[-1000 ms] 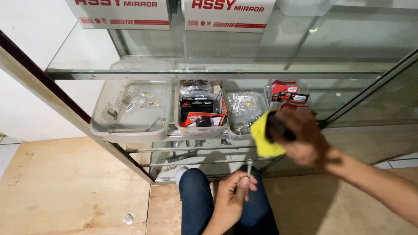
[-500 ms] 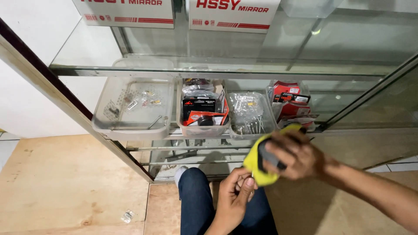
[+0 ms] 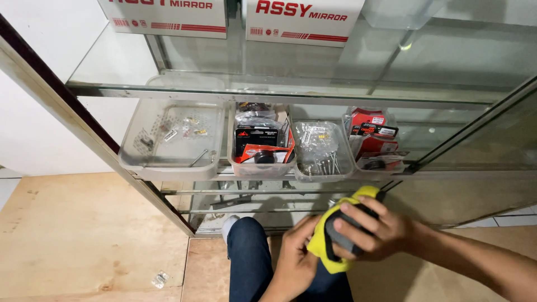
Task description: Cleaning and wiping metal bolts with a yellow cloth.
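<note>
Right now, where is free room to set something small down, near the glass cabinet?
The plywood floor left of the knee is bare, save a small clear packet. The large left tray holds little. The three trays to its right, like the screw tray, are crowded.

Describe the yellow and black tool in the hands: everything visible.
The yellow and black tool is chunky, with a yellow plastic-looking body and dark grey grip section. The right hand wraps over its top, fingers across the dark part; the left hand meets its lower left side. It sits above the person's knee, below the glass cabinet. Its tip is hidden.
</note>
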